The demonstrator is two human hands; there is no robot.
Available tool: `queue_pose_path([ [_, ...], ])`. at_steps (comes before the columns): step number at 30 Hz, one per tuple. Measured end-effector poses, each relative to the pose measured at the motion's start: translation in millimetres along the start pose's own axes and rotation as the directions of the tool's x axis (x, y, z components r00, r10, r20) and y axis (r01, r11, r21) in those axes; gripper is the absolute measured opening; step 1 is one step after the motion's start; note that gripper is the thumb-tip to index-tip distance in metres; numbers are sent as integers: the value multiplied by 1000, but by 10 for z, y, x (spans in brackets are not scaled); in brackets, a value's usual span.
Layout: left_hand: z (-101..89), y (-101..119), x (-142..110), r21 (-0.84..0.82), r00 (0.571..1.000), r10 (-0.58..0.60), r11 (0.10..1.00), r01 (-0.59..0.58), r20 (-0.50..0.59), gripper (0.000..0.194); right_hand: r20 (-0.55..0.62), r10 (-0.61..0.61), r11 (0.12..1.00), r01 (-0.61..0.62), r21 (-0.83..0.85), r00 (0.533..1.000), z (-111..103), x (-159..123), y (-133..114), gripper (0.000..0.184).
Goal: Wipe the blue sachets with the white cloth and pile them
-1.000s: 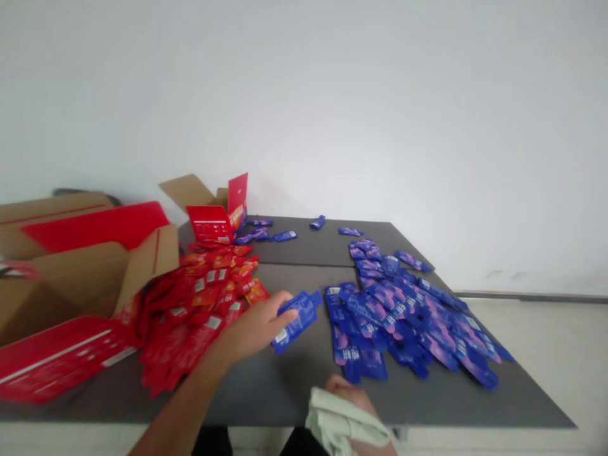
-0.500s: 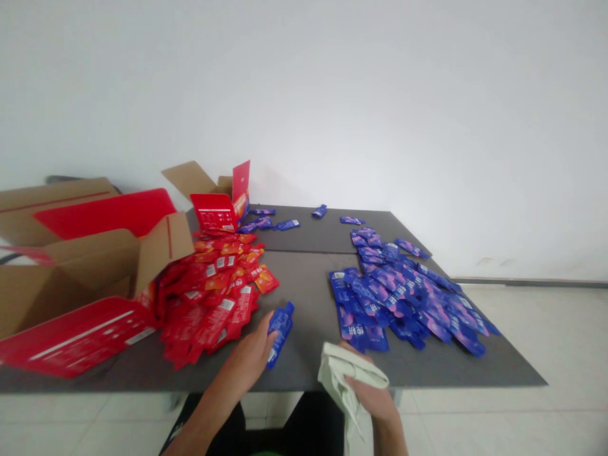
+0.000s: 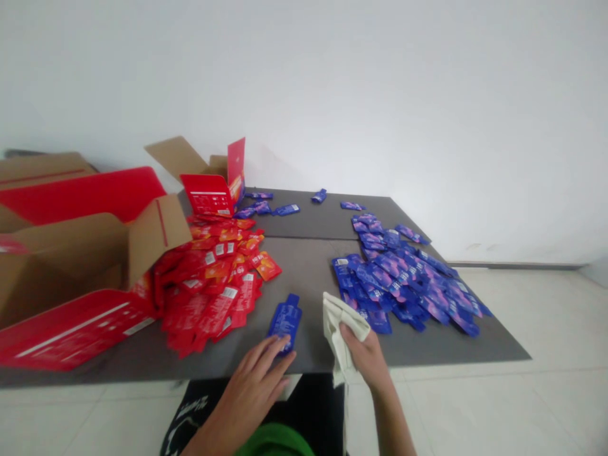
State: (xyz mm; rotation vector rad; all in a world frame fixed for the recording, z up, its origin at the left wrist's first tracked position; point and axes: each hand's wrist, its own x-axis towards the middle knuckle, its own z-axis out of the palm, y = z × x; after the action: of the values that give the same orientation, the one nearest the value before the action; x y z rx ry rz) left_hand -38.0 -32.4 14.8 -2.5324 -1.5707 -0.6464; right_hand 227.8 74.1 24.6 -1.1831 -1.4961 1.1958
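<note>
1. A single blue foil sachet [image 3: 286,322] is lying on the grey surface [image 3: 308,272], near its front edge, tilted diagonally, with its narrow end pointing away from the person and its printed face upward.
2. The left hand [image 3: 251,392] is held open, with the fingers extended. Their tips are placed on the lower end of the sachet, so that part of the sachet is covered. No closed grip is shown.
3. The right hand [image 3: 365,361] is closed on a pale cloth [image 3: 339,332], which is bunched in the palm and hangs down past the front edge of the surface. The cloth is held just beside the sachet, but the two are not touching.
4. A large pile of blue sachets [image 3: 403,278] is spread to the right of the single sachet, with a strip of bare surface left between them. Its packets are overlapped at many angles.
5. A few more blue sachets [image 3: 287,209] are scattered separately towards the far edge of the surface.
6. To the left, a heap of red sachets [image 3: 213,291] is spilled across the surface, and some orange-toned packets are mixed in.
7. Behind and beside that heap, a brown cardboard box [image 3: 61,266] is standing with its flaps open. A red printed carton [image 3: 208,195] is propped open at the far end of the heap, and a red printed panel [image 3: 71,329] is laid at the lower left.
</note>
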Motion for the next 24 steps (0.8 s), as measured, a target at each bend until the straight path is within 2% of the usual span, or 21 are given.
queue_pose_path([
  [2, 32, 5, -50, -14, 1000, 18, 1000, -18, -6, 38, -59, -89, 994, 85, -72, 994, 73, 116, -147, 30],
  [3, 46, 4, -62, -26, 1000, 20, 999, -20, -15, 37, -37, -156, 982, 151, -115, 987, 116, 167, -228, 27],
  [5, 67, -2, -69, -49, 999, 17, 999, -19, -48, 35, 95, -280, 941, 293, -167, 955, 229, 229, -379, 29],
  [7, 84, -10, -69, -72, 997, 12, 997, -18, -82, 34, 285, -337, 894, 400, -204, 897, 388, 226, -476, 38],
  [10, 114, -28, -88, -96, 995, -23, 995, 14, -93, 36, 558, -272, 796, 509, -327, 784, 672, 175, -478, 44],
  [12, 130, -44, -107, -101, 997, -13, 995, 5, -77, 40, 657, -191, 730, 553, -402, 729, 818, 206, -419, 43],
  [14, 135, -61, -117, -108, 997, 39, 993, -45, -60, 40, 664, -131, 690, 548, -472, 736, 880, 342, -371, 45],
  [18, 115, -94, -99, -145, 995, 67, 986, -77, -75, 36, 525, -32, 585, 441, -680, 851, 800, 740, -393, 55],
  [20, 101, -111, -92, -174, 994, 59, 982, -74, -92, 34, 469, -43, 565, 409, -717, 882, 749, 795, -441, 60],
  [22, 91, -126, -98, -204, 994, 67, 975, -84, -90, 32, 481, -99, 594, 440, -673, 871, 741, 682, -479, 62],
  [24, 87, -137, -115, -221, 997, 50, 973, -61, -53, 32, 569, -139, 631, 516, -580, 810, 780, 474, -484, 57],
])
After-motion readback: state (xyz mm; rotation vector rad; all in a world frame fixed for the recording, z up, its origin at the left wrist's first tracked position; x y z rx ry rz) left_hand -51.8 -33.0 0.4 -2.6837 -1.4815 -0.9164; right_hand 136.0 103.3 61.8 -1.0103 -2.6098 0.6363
